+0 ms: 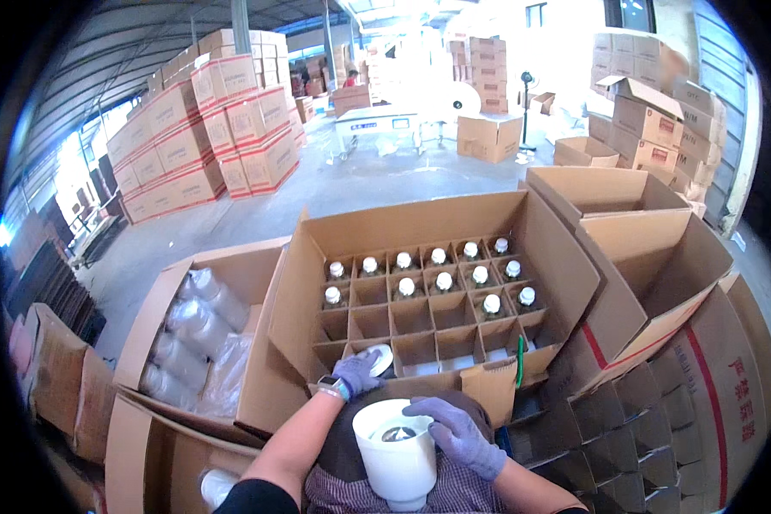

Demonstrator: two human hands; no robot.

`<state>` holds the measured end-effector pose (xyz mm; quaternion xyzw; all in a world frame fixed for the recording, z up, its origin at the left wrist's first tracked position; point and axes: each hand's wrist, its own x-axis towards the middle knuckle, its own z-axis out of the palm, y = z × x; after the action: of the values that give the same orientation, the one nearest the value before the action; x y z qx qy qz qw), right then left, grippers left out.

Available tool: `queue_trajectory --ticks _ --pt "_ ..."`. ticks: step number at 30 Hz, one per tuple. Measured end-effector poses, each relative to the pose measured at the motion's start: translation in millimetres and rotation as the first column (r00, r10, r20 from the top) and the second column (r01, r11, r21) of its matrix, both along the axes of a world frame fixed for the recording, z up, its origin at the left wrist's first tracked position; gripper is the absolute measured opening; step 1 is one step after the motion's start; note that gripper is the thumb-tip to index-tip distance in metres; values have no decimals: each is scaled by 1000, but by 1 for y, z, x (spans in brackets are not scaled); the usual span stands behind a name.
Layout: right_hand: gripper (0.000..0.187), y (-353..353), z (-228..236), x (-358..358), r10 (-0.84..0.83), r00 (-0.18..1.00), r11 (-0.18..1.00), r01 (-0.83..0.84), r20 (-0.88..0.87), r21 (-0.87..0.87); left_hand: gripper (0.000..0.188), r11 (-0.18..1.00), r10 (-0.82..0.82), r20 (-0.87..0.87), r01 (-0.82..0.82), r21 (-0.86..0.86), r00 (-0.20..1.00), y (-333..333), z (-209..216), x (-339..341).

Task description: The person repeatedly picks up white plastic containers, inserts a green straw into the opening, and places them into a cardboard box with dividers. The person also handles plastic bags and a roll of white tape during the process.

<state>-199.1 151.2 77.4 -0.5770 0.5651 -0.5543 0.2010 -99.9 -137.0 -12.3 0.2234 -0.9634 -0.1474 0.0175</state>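
Observation:
My left hand (357,374), in a grey-purple glove, holds a round white disc-like piece (382,360) over the near edge of a large cardboard box (411,221). Cardboard dividers split this box into cells, and several clear bottles with white caps (444,281) stand in the middle and far rows. Against my lap stands a white tapered container (396,471), wide at the top and narrow at the bottom, with something shiny and metallic inside. The gloved fingers of my right hand (464,439) are closed on its right rim.
At left, an open box (270,283) holds clear bottles in plastic wrap (201,325). Empty-looking open boxes (651,265) and dark cardboard dividers (608,437) lie at right. A green strip (520,360) sits on the box's near edge. Stacked cartons (240,120) stand farther back.

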Motion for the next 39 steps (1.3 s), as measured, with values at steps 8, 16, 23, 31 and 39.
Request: queue_trajectory --ticks 8,16,23,31,39 --pt "64 -67 49 -17 -193 831 980 136 -521 -146 72 432 534 -540 339 836 651 99 111 48" --pt "50 -79 80 20 -61 991 980 36 -121 -197 89 928 348 -858 -6 373 379 171 147 83" --pt "68 -58 71 16 -154 919 950 36 -363 -311 77 1000 -5 -898 -4 -7 440 197 168 74" --pt "39 -33 121 22 -178 852 953 24 -492 -303 77 730 371 -794 377 570 483 177 178 84" --pt "43 -43 105 17 -163 981 975 144 -103 -169 91 923 262 -839 129 362 478 165 176 97"
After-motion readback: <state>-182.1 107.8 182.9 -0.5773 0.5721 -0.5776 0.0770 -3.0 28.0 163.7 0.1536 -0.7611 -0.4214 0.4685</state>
